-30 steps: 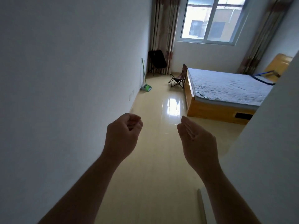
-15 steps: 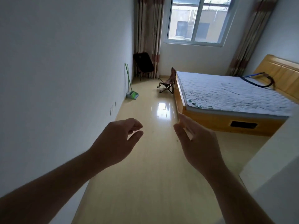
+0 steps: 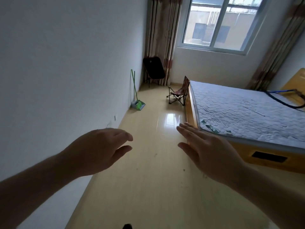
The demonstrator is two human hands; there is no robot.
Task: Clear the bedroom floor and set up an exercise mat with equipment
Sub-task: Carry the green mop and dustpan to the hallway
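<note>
Left hand (image 3: 99, 151) and right hand (image 3: 208, 152) reach forward empty, fingers loosely spread. Little looks done: on the floor (image 3: 148, 187), a folding chair (image 3: 179, 93) stands just beside the bed (image 3: 239, 109), a broom (image 3: 136, 96) opposite. No mat in view.

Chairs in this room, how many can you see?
2. A black folding chair stands in the far corner by the curtain; a small patterned chair stands beside the bed. Others may hide behind the bed.
</note>
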